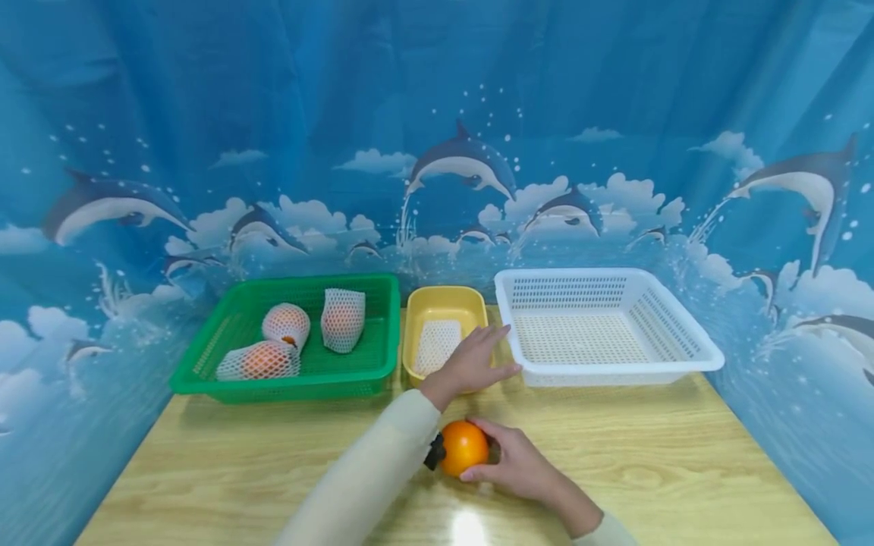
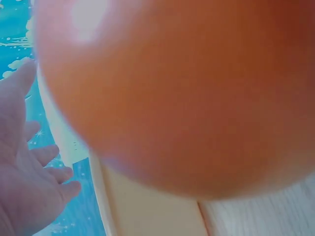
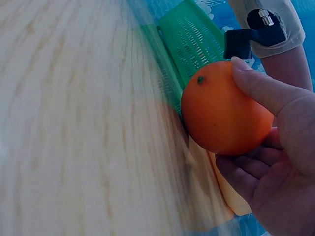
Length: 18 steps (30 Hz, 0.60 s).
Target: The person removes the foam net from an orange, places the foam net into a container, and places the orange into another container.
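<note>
The person's right hand (image 1: pixel 522 462) pinches a bare orange (image 1: pixel 466 449) between thumb and fingers, gripping it from about 4 o'clock, above the near part of the wooden table (image 1: pixel 649 455). A dark wrist mount (image 1: pixel 434 452) on the left sleeve sits close by the fruit at 9 o'clock. The left hand (image 1: pixel 471 360) reaches out at 12 o'clock from the orange, its fingers spread and holding nothing; whether it touches the containers beside it cannot be told. Also toward 12 o'clock stands a yellow tray (image 1: pixel 451 302) with a white foam net (image 1: pixel 439 345) inside. At 10 o'clock a green basket (image 1: pixel 341 377) holds three net-wrapped fruits (image 1: pixel 285 324); at 2 o'clock stands a white basket (image 1: pixel 580 330)
</note>
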Tool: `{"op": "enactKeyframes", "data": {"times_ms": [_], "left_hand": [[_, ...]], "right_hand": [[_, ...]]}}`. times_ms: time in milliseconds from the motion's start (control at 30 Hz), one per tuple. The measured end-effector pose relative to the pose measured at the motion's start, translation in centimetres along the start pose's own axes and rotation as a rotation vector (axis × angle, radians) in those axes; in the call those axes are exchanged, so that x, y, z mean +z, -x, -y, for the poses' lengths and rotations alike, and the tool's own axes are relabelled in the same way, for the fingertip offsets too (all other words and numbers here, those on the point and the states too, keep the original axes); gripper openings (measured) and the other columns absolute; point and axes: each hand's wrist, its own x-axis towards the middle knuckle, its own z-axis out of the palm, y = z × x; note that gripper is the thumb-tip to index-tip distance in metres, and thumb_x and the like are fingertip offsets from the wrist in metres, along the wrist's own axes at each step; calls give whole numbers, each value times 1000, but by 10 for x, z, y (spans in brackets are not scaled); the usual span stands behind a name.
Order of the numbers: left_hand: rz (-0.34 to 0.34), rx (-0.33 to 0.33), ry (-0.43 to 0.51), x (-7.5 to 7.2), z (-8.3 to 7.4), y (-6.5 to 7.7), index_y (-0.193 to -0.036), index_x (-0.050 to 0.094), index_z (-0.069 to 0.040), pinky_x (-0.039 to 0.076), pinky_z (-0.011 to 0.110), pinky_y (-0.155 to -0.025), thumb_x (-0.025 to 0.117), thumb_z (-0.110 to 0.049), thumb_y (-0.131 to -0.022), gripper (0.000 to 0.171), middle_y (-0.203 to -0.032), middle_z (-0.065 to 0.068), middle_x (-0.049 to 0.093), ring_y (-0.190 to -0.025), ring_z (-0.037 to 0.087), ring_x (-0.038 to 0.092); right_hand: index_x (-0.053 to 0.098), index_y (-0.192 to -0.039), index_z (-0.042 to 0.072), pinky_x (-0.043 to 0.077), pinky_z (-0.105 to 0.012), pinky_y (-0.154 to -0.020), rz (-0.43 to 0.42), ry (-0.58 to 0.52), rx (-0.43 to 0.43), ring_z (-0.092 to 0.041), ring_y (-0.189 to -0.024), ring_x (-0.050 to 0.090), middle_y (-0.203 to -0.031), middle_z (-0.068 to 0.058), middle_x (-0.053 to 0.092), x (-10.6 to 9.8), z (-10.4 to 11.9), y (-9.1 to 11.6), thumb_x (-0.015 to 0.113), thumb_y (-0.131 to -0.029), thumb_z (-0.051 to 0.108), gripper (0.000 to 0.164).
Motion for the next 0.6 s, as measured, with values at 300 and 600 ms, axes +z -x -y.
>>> {"op": "enactKeyframes", "data": {"times_ms": [300,600], "left_hand": [[-8,22,-47,5,-2,-3,-154,29,-18,26,48,-116,53,-56,-94,75,-159,11,24,-145,30,23],[-49,7,-66,11,-3,-7,-151,35,-15,24,47,-117,51,-57,-95,72,-159,5,25,-147,29,17]], "right_hand": [[48,-139,-3,50,-40,-97,-35,-10,-9,-25,-114,60,-136,-17,55,0,-4,3,78,-78,45,83],[49,-138,-2,51,-37,-96,-48,-35,-4,-23,-113,61,-135,-13,57,-4,-7,11,79,-79,42,80]]}}
